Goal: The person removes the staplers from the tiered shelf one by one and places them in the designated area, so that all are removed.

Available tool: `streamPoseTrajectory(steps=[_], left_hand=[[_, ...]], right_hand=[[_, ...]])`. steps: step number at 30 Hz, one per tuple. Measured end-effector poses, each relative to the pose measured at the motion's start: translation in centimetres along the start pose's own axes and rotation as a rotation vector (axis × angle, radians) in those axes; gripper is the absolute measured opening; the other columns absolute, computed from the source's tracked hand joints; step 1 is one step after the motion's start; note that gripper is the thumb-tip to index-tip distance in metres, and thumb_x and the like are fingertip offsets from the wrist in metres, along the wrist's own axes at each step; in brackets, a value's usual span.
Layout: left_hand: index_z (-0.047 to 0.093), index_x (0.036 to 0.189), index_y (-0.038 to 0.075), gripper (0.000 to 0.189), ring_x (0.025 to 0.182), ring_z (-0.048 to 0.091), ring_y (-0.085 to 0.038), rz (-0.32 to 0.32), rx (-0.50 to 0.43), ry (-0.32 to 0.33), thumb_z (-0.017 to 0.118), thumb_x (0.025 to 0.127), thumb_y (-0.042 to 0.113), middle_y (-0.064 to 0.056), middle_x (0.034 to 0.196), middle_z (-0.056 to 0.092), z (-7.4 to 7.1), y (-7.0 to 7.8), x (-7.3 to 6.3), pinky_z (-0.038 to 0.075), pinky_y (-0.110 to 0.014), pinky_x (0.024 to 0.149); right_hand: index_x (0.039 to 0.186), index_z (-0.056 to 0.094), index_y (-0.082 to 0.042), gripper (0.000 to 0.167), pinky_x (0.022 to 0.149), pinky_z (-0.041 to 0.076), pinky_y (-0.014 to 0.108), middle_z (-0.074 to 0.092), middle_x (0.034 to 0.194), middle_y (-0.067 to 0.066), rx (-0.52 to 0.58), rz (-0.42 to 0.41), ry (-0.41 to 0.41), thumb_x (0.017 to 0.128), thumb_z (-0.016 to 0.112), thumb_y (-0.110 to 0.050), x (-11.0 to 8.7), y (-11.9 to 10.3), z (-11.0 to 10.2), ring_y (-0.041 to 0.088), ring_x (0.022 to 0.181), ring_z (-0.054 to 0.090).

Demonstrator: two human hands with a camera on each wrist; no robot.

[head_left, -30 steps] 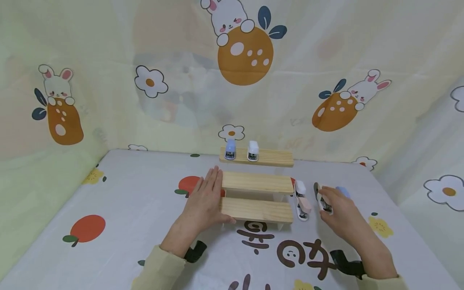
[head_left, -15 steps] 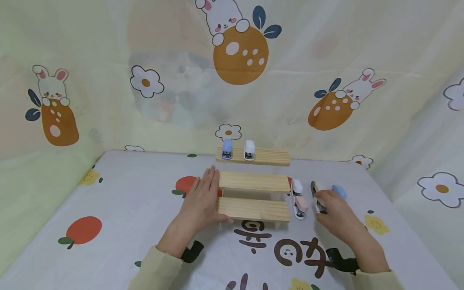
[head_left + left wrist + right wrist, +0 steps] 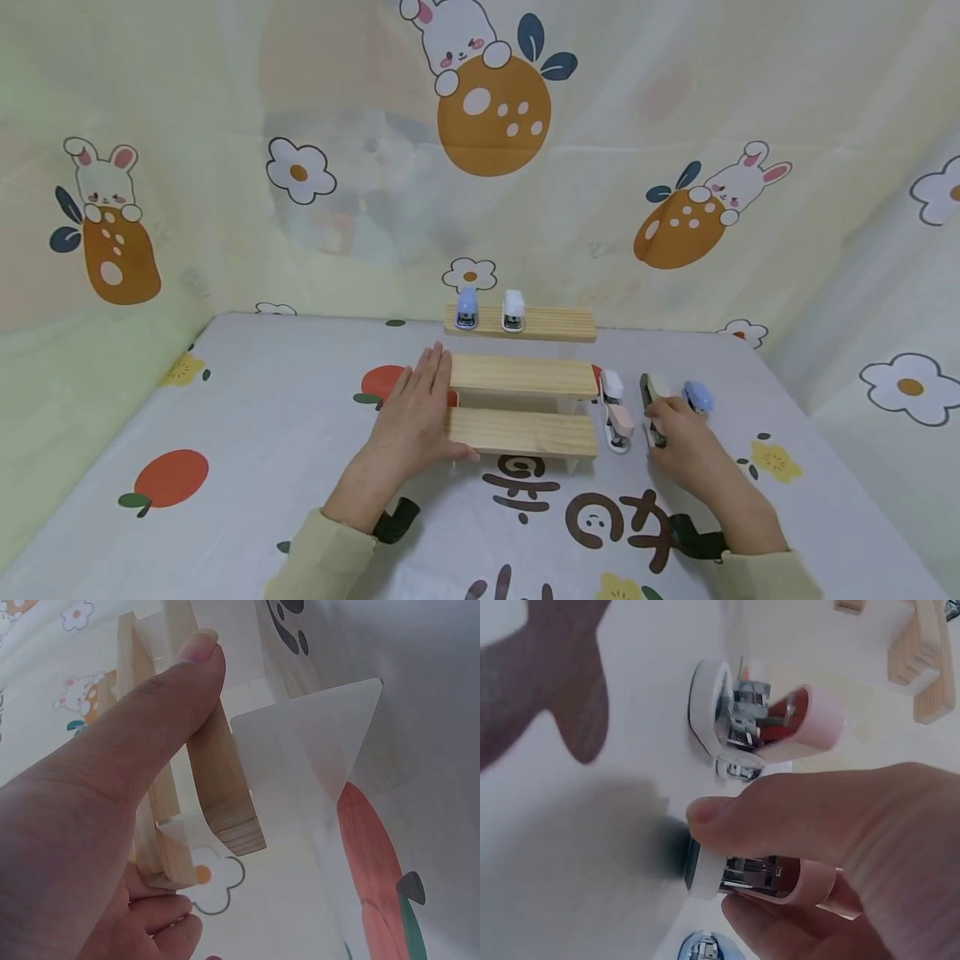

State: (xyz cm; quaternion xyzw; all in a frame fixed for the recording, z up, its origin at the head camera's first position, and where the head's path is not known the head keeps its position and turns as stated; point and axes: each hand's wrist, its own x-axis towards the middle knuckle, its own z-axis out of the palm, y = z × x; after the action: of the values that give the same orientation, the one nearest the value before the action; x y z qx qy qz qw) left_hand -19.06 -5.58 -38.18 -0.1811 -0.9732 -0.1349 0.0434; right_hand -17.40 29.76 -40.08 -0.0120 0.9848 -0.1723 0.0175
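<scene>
In the head view my left hand (image 3: 411, 412) lies along the left end of a three-step wooden rack (image 3: 525, 432). Its fingers point away and look straight, while the thumb rests over the front board, as the left wrist view also shows. To the right of the rack, my right hand (image 3: 688, 437) pinches a mini stapler (image 3: 810, 881) between thumb and fingers. That stapler has a pink top and a white base, and is mostly covered by the hand in the head view. Another pink stapler (image 3: 619, 419) and a white stapler (image 3: 612, 385) stand between it and the rack.
On the rack's back board (image 3: 566, 325) stand a blue stapler (image 3: 467, 308) and a white-topped stapler (image 3: 513, 310). A second blue stapler (image 3: 698, 397) is on the table (image 3: 255, 400) just beyond my right hand. Clear supports (image 3: 304, 754) hold the boards.
My right hand has shifted slightly left with the held stapler, and more of the blue stapler beyond it shows. The left hand keeps its place at the rack; the head view has drifted slightly.
</scene>
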Motion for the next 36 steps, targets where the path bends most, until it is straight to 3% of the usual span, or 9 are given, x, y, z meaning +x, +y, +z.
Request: streamPoseTrajectory(steps=[6,12,18,28,33,36], left_hand=[[0.015,0.157,-0.001,0.139,0.155,0.015,-0.029,0.006,-0.004,0.013,0.090,0.056,0.060,-0.015,0.166,0.014,0.0,-0.1,0.0,0.022,-0.049,0.125],[0.015,0.157,-0.001,0.140,0.155,0.016,-0.029,0.005,0.002,0.013,0.090,0.056,0.060,-0.016,0.166,0.015,-0.1,-0.2,0.0,0.023,-0.049,0.124],[0.016,0.157,-0.001,0.139,0.155,0.016,-0.029,0.004,-0.003,0.018,0.091,0.056,0.059,-0.016,0.166,0.015,-0.1,-0.4,0.0,0.023,-0.049,0.125],[0.016,0.157,-0.001,0.139,0.154,0.017,-0.030,0.009,-0.003,0.017,0.090,0.056,0.060,-0.017,0.166,0.015,-0.1,-0.4,-0.1,0.025,-0.050,0.124],[0.016,0.157,-0.001,0.139,0.154,0.017,-0.030,0.016,0.002,0.018,0.090,0.056,0.060,-0.016,0.166,0.015,0.0,-0.3,0.0,0.025,-0.049,0.124],[0.017,0.157,-0.001,0.139,0.154,0.018,-0.030,0.014,0.006,0.020,0.090,0.056,0.060,-0.016,0.166,0.016,0.1,-0.2,0.0,0.025,-0.049,0.124]], right_hand=[[0.120,0.059,0.007,0.042,0.094,0.053,0.059,0.046,0.131,0.030,-0.012,-0.011,-0.002,0.080,0.072,0.006,0.0,-0.1,0.3,0.042,0.108,0.053],[0.124,0.060,0.006,0.046,0.099,0.046,0.065,0.048,0.133,0.031,-0.013,-0.016,-0.010,0.079,0.070,0.010,-0.1,-0.2,-0.2,0.049,0.117,0.050],[0.122,0.062,0.006,0.045,0.095,0.048,0.065,0.051,0.127,0.034,-0.032,-0.032,0.021,0.078,0.068,0.013,0.1,-0.1,0.0,0.050,0.115,0.052],[0.126,0.060,0.001,0.043,0.091,0.052,0.063,0.047,0.134,0.031,-0.056,0.022,0.004,0.083,0.067,0.005,-0.2,-0.5,0.0,0.047,0.114,0.053],[0.126,0.061,0.001,0.041,0.081,0.055,0.059,0.048,0.132,0.030,-0.086,0.017,0.065,0.085,0.065,-0.004,-1.2,-1.6,-1.1,0.046,0.108,0.056],[0.123,0.062,0.001,0.038,0.081,0.055,0.058,0.049,0.132,0.028,-0.078,-0.021,0.127,0.086,0.065,-0.006,-1.6,-2.4,-1.8,0.044,0.107,0.056]])
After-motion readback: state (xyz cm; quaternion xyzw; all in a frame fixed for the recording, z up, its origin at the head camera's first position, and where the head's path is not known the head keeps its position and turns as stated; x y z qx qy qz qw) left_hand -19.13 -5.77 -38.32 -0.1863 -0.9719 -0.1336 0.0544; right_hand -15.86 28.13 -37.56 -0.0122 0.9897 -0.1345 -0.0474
